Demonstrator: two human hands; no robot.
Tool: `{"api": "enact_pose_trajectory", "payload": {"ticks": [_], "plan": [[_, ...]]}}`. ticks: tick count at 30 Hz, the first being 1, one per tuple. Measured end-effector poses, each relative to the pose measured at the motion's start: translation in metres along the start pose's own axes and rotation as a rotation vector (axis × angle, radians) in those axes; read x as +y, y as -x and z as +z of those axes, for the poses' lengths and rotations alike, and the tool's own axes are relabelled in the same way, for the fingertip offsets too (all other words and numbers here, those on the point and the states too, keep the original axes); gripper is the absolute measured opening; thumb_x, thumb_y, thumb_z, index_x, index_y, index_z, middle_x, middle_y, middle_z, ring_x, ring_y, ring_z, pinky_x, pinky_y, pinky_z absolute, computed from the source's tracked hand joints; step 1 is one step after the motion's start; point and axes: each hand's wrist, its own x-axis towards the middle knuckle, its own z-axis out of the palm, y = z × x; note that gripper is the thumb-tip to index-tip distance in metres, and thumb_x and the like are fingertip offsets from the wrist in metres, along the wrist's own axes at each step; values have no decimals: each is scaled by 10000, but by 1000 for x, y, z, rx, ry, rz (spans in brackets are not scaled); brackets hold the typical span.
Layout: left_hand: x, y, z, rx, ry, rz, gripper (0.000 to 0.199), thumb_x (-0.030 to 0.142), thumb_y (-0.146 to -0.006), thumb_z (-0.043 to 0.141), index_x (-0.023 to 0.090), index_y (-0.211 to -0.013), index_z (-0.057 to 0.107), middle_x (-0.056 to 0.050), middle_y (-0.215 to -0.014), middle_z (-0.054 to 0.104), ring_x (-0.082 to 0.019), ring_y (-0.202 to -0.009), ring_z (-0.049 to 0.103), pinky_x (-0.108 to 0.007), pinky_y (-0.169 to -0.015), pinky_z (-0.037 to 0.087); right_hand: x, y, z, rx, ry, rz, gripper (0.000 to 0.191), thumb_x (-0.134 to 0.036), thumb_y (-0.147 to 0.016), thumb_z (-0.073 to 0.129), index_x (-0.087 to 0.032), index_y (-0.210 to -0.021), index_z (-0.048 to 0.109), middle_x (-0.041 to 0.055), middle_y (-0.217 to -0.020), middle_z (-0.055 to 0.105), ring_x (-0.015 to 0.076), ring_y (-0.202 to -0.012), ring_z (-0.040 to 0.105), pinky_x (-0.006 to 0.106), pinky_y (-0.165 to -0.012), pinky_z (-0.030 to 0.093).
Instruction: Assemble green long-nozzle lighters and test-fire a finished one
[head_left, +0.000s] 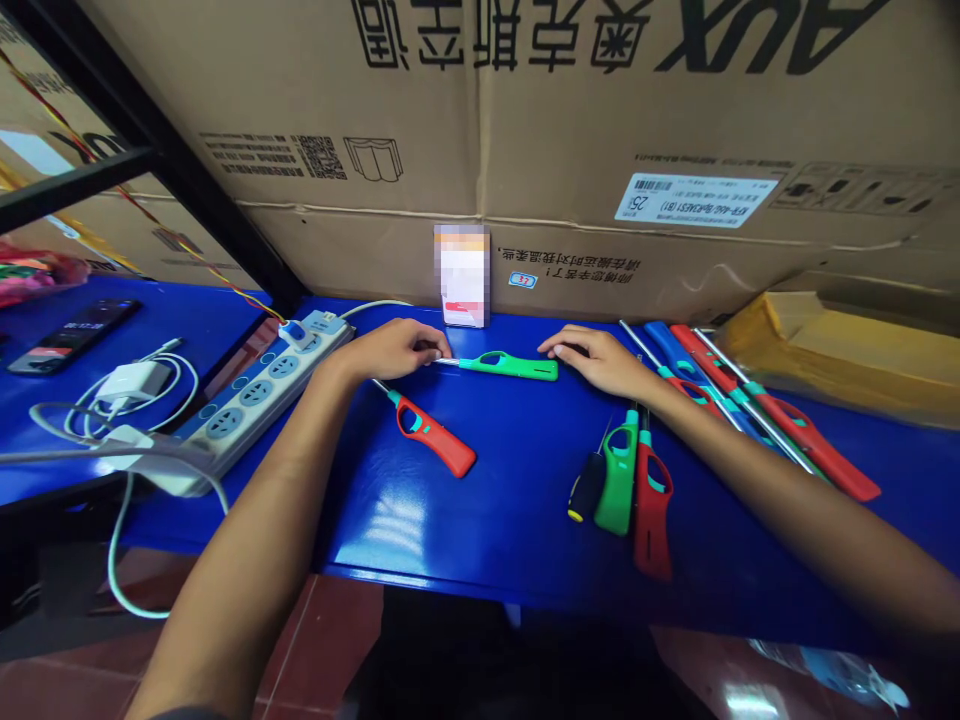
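Green utility lighter (510, 367) gripped at nozzle by curled left hand (390, 350); right hand (596, 360) open, palm-down, just beside.

On my feed, a green utility lighter (510, 367) and a red utility lighter (439, 442) stand out against the glossy blue tabletop (525, 500), with brown cardboard (480, 120) behind.

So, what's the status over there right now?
Left hand at nozzle of green plastic utility lighter; right hand by its end. Red plastic lighter nearby.

Likely a workshop: blue workbench (517, 520), cartons (480, 120)
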Motion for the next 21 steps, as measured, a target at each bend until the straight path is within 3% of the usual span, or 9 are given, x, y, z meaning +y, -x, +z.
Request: {"api": "enact_pose_trajectory", "payload": {"ticks": [3,9,16,21], "plan": [[3,2,-2,28,-38,-8,276,350,-930,636,207,-1044,843,-48,-1066,862,-226,-954,777,-306,-871,545,0,0,-4,-31,9,6,286,-372,-1056,605,-248,-1148,845,109,-1227,832,298,-1124,769,501,-1048,573],[9,3,-2,69,-133,-23,301,410,-957,671,218,-1075,871,-57,-1067,872,-224,-910,768,-314,-834,542,-4,2,-9,-125,77,-50,223,-324,-978,697,-224,-1115,842,94,-1120,796,231,-875,700,406,-851,560],[20,0,5,99,-135,45,292,368,-978,667,210,-1130,861,-71,-1123,858,-233,-971,779,-343,-896,568,-5,4,0,-105,146,-68,242,-387,-1055,665,-232,-1157,822,95,-1109,744,249,-944,702,421,-892,548],[33,-9,24,191,-177,185,393,383,-976,724,182,-1308,786,-136,-1296,788,-307,-1208,725,-448,-1084,553,-10,2,-4,-103,175,-81,260,-383,-1072,644,-249,-1228,804,89,-1125,731,247,-961,701,422,-904,562]]}}
